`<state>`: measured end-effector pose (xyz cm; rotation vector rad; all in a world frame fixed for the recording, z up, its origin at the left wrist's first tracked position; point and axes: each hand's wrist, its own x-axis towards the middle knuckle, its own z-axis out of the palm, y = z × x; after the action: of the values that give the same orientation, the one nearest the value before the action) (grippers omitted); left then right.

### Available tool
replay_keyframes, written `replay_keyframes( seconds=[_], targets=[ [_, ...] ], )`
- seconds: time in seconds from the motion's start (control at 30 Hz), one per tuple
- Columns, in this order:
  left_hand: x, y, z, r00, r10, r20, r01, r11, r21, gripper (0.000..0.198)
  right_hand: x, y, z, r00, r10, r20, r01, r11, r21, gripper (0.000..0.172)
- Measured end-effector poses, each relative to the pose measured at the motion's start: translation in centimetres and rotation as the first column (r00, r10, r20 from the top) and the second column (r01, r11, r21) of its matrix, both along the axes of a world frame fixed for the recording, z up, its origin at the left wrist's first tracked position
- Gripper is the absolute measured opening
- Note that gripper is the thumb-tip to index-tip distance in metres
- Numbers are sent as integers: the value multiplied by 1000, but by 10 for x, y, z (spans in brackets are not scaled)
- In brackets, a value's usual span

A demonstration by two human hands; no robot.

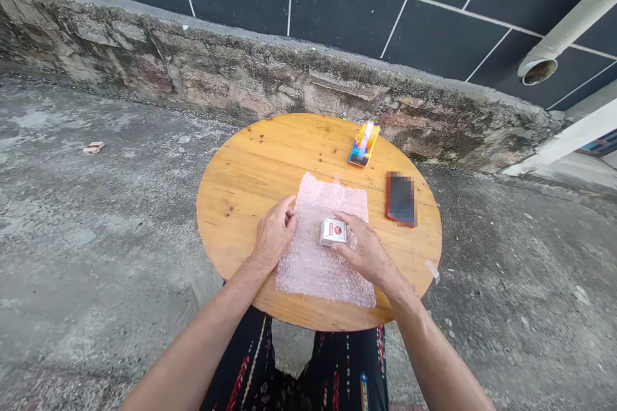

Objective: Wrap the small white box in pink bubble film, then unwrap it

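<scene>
A pinkish sheet of bubble wrap lies flat on the round wooden table. On its middle sits a small white box with red print. My right hand is closed on the box from the right, thumb at the near side and fingers at the far side. At the left edge of the bubble wrap rests my left hand, index finger and thumb apart, the other fingers partly hidden. I see nothing held in it.
A yellow and blue tape dispenser stands at the table's far side. To the right lies a phone in a red case. A strip of tape hangs off the right edge. Behind the table runs a stone wall base.
</scene>
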<state>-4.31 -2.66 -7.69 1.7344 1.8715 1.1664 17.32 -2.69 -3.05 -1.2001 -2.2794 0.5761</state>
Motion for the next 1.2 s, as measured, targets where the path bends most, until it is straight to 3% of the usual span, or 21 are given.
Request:
replay_keyframes(
  seconds=[0.47,0.7,0.87,0.97,1.07,1.2],
  targets=[
    [1,-1,1,1000,-2,9,2,1000,22,39,36,-7,6,971,-178,-160,182,983,10,50],
    [-1,2,-4,1000,-9,16,8,1000,9,40,93,-19,0,929,-356,-101,355,934,-29,52],
    [-1,1,-3,999,11,31,-10,1000,-4,40,112,-19,-9,905,-425,-26,425,905,14,49],
    [0,2,-3,1000,17,18,-17,1000,4,40,111,-24,-9,922,-386,-15,383,909,162,49],
    [1,5,-3,1000,28,0,-28,1000,10,39,95,-36,-4,922,-383,-49,379,871,312,44],
    [-3,5,3,997,46,-60,-46,999,1,40,62,-48,-2,966,-256,-15,246,910,335,36]
  ],
)
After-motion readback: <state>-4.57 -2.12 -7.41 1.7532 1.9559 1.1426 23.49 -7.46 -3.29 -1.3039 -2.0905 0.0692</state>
